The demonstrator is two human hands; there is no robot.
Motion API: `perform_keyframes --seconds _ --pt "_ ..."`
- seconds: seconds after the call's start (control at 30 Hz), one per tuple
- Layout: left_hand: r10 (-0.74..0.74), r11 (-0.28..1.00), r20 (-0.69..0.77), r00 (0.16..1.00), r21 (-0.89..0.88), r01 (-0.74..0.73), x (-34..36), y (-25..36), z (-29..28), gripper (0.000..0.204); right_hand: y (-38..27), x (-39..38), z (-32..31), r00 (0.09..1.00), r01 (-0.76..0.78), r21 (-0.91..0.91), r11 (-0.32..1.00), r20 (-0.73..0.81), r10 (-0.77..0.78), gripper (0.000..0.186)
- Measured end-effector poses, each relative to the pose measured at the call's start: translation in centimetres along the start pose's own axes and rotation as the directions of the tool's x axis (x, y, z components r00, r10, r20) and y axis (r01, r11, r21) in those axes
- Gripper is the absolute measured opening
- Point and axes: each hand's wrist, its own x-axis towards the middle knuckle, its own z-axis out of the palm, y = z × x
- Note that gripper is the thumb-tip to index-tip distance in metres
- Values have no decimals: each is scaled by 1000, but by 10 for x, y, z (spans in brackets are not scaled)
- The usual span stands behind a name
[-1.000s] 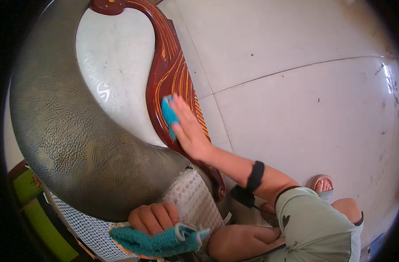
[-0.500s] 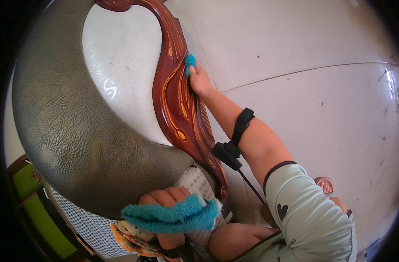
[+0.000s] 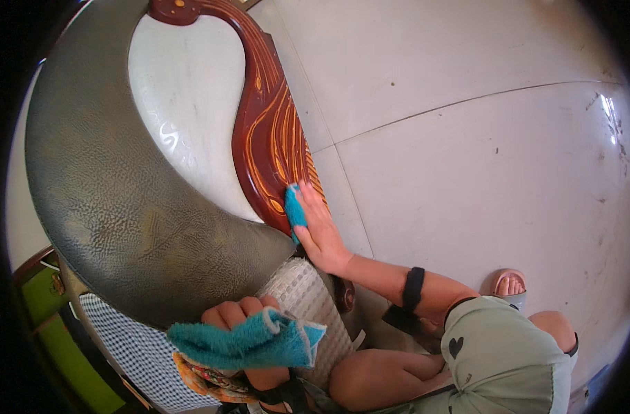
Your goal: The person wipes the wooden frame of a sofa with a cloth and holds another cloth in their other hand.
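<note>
Sandal (image 3: 516, 301) on pale tiled floor (image 3: 467, 179)

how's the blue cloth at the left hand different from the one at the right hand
The left cloth lies across the left hand, hiding part of it; the right cloth is partly hidden by the right hand.
The left cloth shows a wide, folded stretch, while the right cloth shows only a narrow strip.
The right cloth is against the carved wood; the left cloth is away from it.
Both are blue with pale edging.
</note>
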Motion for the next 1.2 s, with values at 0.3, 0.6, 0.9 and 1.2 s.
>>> perform_keyframes --seconds 0.3,0.6,0.9,1.2 --pt "-53 998 265 963 27 48 15 6 -1 22 46 150 24 955 -96 36 995 -277 102 49" --pt "30 993 49 998 110 -35 15 -15 -11 32 73 157 -1 938 -239 289 927 -178 297 46" --pt "-22 989 271 962 -136 61 15 3 -12 17 49 -3 12 977 -200 86 976 -62 206 51" --pt "-62 975 225 972 -193 107 2 9 -1 9 54 -15 11 973 -216 41 976 -70 218 49"
